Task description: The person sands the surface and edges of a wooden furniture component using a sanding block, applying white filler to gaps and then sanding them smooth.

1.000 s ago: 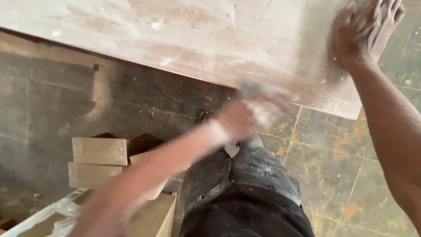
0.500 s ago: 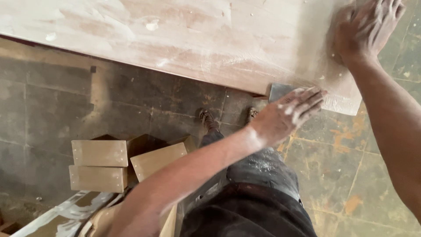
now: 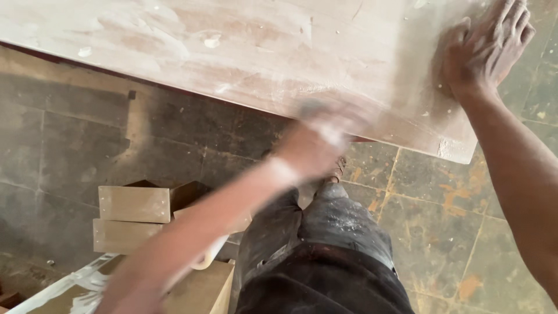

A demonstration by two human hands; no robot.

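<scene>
Sanding step, I judge: left hand blurred over near edge of dusty board, grip unclear; right hand flat, open, bracing far corner. Next stroke needs steady bracing.

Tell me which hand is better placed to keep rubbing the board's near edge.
Left. The left hand, motion-blurred, is at the near edge of the dusty board. The right hand lies flat near the board's right end, apparently bracing it.

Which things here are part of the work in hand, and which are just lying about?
In use: dusty pale wooden board; right hand flat on it; blurred left hand at its edge.

Lying about: small open wooden boxes on the tiled floor.
</scene>
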